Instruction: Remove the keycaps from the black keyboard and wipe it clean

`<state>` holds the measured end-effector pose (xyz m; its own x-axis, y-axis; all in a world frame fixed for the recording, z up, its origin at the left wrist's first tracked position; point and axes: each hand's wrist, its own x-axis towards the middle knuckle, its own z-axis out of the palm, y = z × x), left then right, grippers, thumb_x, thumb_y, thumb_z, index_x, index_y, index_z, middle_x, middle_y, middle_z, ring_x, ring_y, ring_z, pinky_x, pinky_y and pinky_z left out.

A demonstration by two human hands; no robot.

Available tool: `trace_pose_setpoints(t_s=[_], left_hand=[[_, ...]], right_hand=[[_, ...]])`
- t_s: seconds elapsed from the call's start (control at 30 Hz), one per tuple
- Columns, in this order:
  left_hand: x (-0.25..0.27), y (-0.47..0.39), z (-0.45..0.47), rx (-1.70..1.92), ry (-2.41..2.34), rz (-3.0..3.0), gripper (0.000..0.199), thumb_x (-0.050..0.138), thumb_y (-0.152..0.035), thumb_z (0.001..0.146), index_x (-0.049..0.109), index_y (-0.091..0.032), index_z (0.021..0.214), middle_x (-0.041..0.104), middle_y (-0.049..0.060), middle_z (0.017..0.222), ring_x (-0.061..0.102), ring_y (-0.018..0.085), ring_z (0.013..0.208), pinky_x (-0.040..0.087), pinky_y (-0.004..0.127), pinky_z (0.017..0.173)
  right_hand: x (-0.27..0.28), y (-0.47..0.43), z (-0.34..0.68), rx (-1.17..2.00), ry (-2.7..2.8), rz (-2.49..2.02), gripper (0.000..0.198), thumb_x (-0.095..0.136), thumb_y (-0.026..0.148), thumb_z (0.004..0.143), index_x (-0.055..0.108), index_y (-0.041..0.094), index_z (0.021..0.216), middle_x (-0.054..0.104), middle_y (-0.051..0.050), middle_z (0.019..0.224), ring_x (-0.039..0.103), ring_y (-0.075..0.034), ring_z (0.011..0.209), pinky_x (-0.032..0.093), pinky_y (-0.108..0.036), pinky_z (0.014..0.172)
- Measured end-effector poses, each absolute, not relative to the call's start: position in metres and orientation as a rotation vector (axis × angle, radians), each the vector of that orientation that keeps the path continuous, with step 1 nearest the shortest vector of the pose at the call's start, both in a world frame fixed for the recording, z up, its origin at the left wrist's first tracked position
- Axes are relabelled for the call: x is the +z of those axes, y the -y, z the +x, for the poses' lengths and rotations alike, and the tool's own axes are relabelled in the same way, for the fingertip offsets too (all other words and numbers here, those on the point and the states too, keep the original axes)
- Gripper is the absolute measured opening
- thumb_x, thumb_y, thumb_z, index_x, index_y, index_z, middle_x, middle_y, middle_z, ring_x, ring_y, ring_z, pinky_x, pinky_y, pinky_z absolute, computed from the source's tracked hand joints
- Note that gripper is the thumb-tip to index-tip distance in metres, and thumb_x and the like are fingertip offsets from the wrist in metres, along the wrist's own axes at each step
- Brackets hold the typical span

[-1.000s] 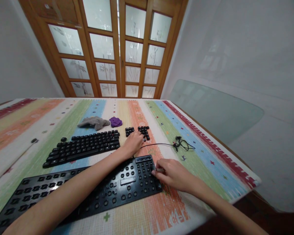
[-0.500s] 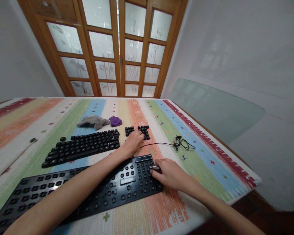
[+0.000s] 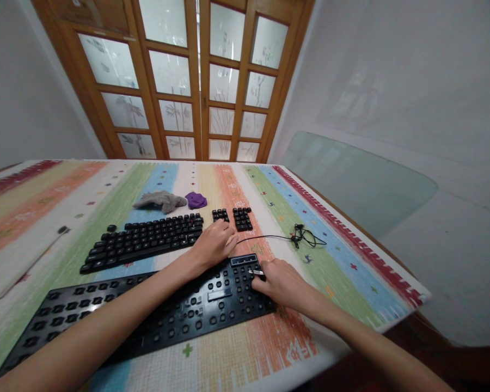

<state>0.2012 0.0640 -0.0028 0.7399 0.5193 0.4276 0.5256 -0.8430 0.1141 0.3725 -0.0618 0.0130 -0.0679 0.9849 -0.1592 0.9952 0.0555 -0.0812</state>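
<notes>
Right hand (image 3: pixel 283 282) pinches slim metal tool (image 3: pixel 256 271) over keyless black plastic keyboard frame (image 3: pixel 155 316); left hand (image 3: pixel 214 245) loosely curled.

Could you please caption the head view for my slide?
Right hand holds a small metal tool over a keyless keyboard frame.

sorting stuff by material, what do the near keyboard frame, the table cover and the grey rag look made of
The keyboard frame looks like black moulded plastic, semi-gloss: light glints on it, and round stems stand in empty key sockets. The table cover seems woven fabric, matte, with a fine grid texture under its coloured stripes. The grey rag looks like soft cloth, crumpled and fuzzy-edged; its exact fibre is unclear.
</notes>
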Motion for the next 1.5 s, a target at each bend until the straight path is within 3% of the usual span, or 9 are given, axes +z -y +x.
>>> trace_pose_setpoints(t_s=[0.27, 0.6, 0.7, 0.87, 1.03, 1.3, 1.5], left_hand=[[-0.001, -0.033, 0.159, -0.894, 0.716, -2.989, 0.024, 0.051, -0.021, 0.096, 0.066, -0.013, 0.08, 0.06, 0.006, 0.076, 0.056, 0.019, 0.075, 0.048, 0.031, 0.069], [0.005, -0.019, 0.103, -0.911, 0.762, -3.023, 0.026, 0.046, -0.024, 0.098, 0.067, -0.013, 0.086, 0.062, 0.007, 0.079, 0.057, 0.019, 0.076, 0.049, 0.032, 0.069], [-0.001, -0.012, 0.084, -0.927, 0.798, -3.029, 0.023, 0.046, -0.022, 0.098, 0.067, -0.014, 0.089, 0.062, 0.006, 0.081, 0.057, 0.019, 0.077, 0.05, 0.032, 0.069], [-0.006, 0.001, 0.047, -1.033, 0.875, -2.918, 0.019, 0.047, -0.02, 0.098, 0.065, -0.015, 0.097, 0.063, 0.005, 0.086, 0.059, 0.017, 0.08, 0.051, 0.031, 0.074], [0.003, -0.002, 0.004, -1.133, 0.977, -2.723, 0.016, 0.051, -0.025, 0.096, 0.065, -0.017, 0.094, 0.065, 0.003, 0.083, 0.061, 0.017, 0.076, 0.05, 0.029, 0.072], [0.02, -0.048, -0.056, -1.097, 1.018, -2.452, 0.022, 0.052, -0.035, 0.094, 0.066, -0.02, 0.087, 0.07, 0.002, 0.078, 0.066, 0.019, 0.072, 0.05, 0.032, 0.074], [0.009, -0.065, -0.085, -1.019, 1.09, -2.215, 0.028, 0.047, -0.038, 0.097, 0.064, -0.019, 0.085, 0.069, 0.005, 0.077, 0.065, 0.021, 0.073, 0.048, 0.031, 0.072]], right_hand=[[0.012, 0.064, 0.364, -0.258, -2.212, 2.128, 0.028, 0.048, 0.029, 0.088, 0.065, 0.01, 0.097, 0.074, -0.016, 0.086, 0.068, -0.026, 0.075, 0.036, -0.029, 0.06], [0.037, 0.027, 0.398, -0.27, -2.321, 2.239, 0.031, 0.045, 0.029, 0.089, 0.064, 0.013, 0.07, 0.067, -0.008, 0.068, 0.052, -0.015, 0.059, 0.026, -0.027, 0.056], [0.04, -0.008, 0.413, -0.29, -2.273, 2.3, 0.032, 0.048, 0.032, 0.089, 0.066, 0.012, 0.072, 0.068, -0.007, 0.068, 0.054, -0.015, 0.061, 0.028, -0.026, 0.056], [0.025, -0.068, 0.433, -0.374, -2.178, 2.353, 0.043, 0.049, 0.038, 0.09, 0.065, 0.014, 0.058, 0.067, -0.006, 0.059, 0.057, -0.016, 0.058, 0.034, -0.025, 0.056], [0.01, -0.101, 0.444, -0.425, -2.108, 2.34, 0.047, 0.05, 0.042, 0.09, 0.063, 0.015, 0.054, 0.067, -0.008, 0.058, 0.057, -0.017, 0.055, 0.036, -0.025, 0.054], [0.002, -0.113, 0.453, -0.407, -2.086, 2.277, 0.044, 0.052, 0.045, 0.095, 0.068, 0.012, 0.072, 0.071, -0.011, 0.076, 0.064, -0.021, 0.073, 0.044, -0.026, 0.065], [-0.004, -0.115, 0.454, -0.456, -2.058, 2.262, 0.03, 0.058, 0.037, 0.096, 0.062, 0.015, 0.116, 0.064, -0.007, 0.115, 0.065, -0.023, 0.098, 0.056, -0.04, 0.083]])
